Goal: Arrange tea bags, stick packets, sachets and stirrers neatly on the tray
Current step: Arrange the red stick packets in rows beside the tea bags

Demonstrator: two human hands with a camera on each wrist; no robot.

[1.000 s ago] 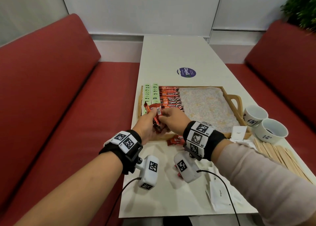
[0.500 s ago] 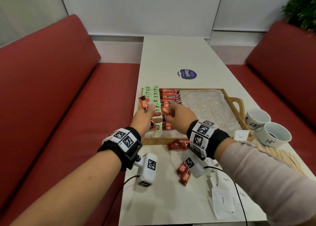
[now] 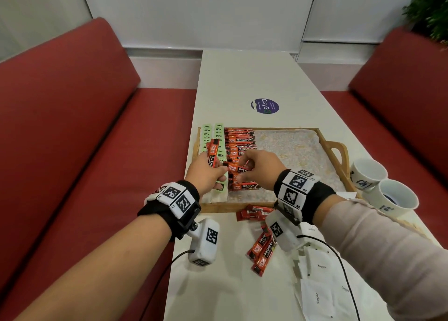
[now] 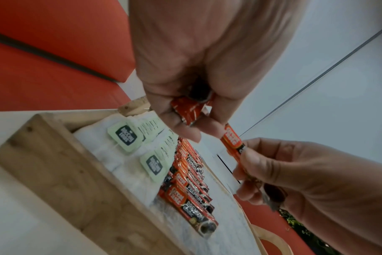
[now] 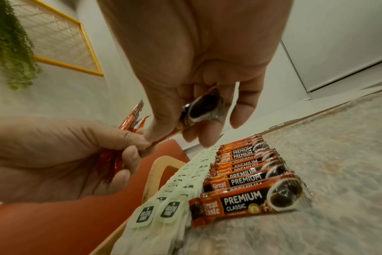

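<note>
Coffee stick packets (image 3: 238, 151) lie in a tidy column on the wooden tray (image 3: 339, 155), just beside two rows of green-tagged tea bags (image 3: 219, 136) at its left end. The left hand (image 3: 206, 172) grips a small bunch of spare sticks (image 3: 212, 156), fingers curled round them, while the right hand (image 3: 260, 166) pinches one stick (image 3: 238, 169) by its end, held above the near end of the column. These packets look light, thin and glossy, stiff enough along their length to stay straight but likely slippery in a bunch; a pinch near one sealed end seems the surest hold, with the other end free to be squared against its neighbour. Tea bags look soft and easily nudged out of line, so a stick should probably come down from above, not slide in sideways. Room is tight at the near rim, yet the tray's lined right half lies open. More sticks (image 3: 263, 248) and white sugar sachets (image 3: 320, 279) wait on the white table (image 3: 242, 78) near its front edge, wooden stirrers (image 3: 407, 223) and two cups (image 3: 378, 185) to the right.
</note>
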